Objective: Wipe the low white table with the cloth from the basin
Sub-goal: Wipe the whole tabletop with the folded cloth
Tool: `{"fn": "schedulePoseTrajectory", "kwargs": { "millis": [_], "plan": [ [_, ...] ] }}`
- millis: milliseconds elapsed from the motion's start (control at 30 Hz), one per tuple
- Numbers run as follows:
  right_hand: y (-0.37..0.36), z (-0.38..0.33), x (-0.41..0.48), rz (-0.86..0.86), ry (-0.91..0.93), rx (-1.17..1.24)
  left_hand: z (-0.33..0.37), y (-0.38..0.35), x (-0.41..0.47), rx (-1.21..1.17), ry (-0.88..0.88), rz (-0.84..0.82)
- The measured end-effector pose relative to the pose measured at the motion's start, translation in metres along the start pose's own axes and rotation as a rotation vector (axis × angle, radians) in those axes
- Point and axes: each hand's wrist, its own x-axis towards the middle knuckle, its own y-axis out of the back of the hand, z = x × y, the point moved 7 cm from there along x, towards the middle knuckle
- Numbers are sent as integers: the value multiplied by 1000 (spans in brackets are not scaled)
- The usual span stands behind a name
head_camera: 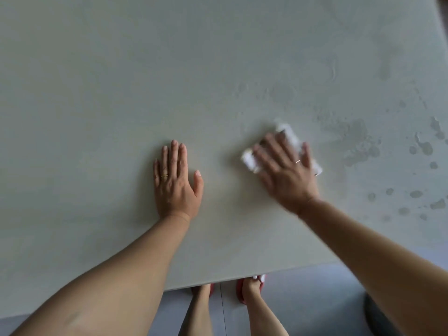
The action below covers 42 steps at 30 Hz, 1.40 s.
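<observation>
Both hands were down on the table (97, 93). The left hand (175, 180) lay flat and released, fingers together and palm on the bare surface, apparently bracing the person's weight. The right hand (286, 166) pressed spread fingers onto the white cloth (249, 161), pinning the bunched cloth against the tabletop rather than clenching it; this hand and the cloth were blurred, which suggested a sweep under way. The cloth sat under the right palm, near the front edge of the table and a little right of centre, with its ends showing beyond the fingertips and beside the little finger.

Wet patches and drops (358, 139) lay on the surface just to the right of the cloth and further out toward the right edge, while the left part looked dry and even. The basin was not in view.

Judging by this, the wiping step itself was in hand, with much of the table left to cover. The next move likely called for carrying the cloth rightward through the wet patches, keeping steady downward pressure so the cloth stayed trapped under the palm.
</observation>
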Motion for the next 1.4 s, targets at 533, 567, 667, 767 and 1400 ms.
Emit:
{"fn": "schedulePoseTrajectory", "kwargs": {
  "millis": [533,567,667,767,1400],
  "plan": [
    [6,-5,68,5,0,25,-1,-2,0,6,12,-61],
    [12,20,80,24,-170,60,0,-3,0,15,15,-72],
    [15,29,94,86,-567,178,-1,-5,0,25,19,-97],
    [1,-57,91,54,-442,198,-1,-6,0,40,12,-119],
    [-2,-125,123,-15,-76,147,0,-5,2,49,3,-112]
  ]
}}
